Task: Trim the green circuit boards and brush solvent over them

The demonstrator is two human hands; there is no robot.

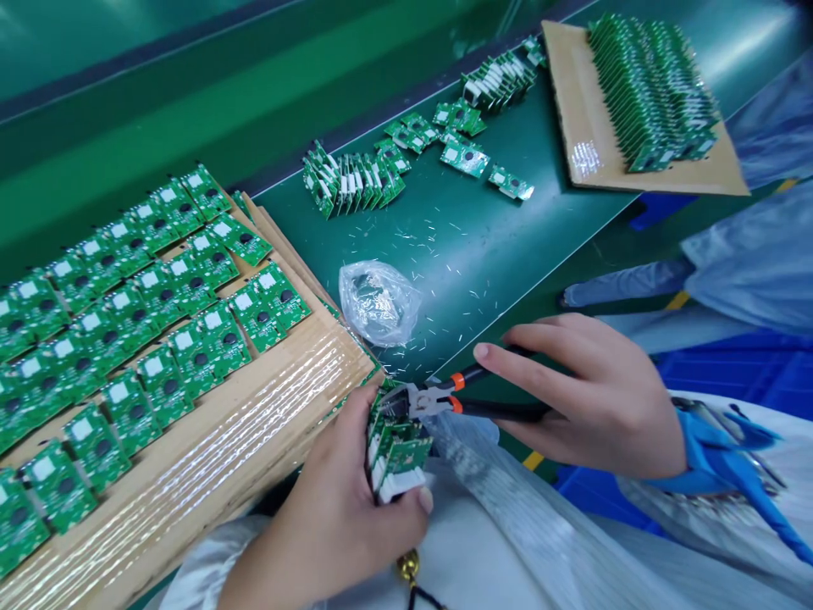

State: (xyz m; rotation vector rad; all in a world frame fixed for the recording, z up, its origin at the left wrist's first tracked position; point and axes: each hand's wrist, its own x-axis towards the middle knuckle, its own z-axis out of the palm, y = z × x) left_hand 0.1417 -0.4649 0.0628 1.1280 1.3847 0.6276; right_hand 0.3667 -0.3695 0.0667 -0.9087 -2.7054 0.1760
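A single head-worn camera looks from the person's head, facing forward and down over the left hand (330, 517) and right hand (590, 398). Range is close, with both hands low in frame. The green bench mat (470, 254) extends ahead, its edges running diagonally across the frame.

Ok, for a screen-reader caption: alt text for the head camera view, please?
The right hand holds orange-collared side cutters to a stack of green circuit boards gripped in the left hand. Rows of similar boards lie on cardboard, with more boards and a plastic bag on the green bench.
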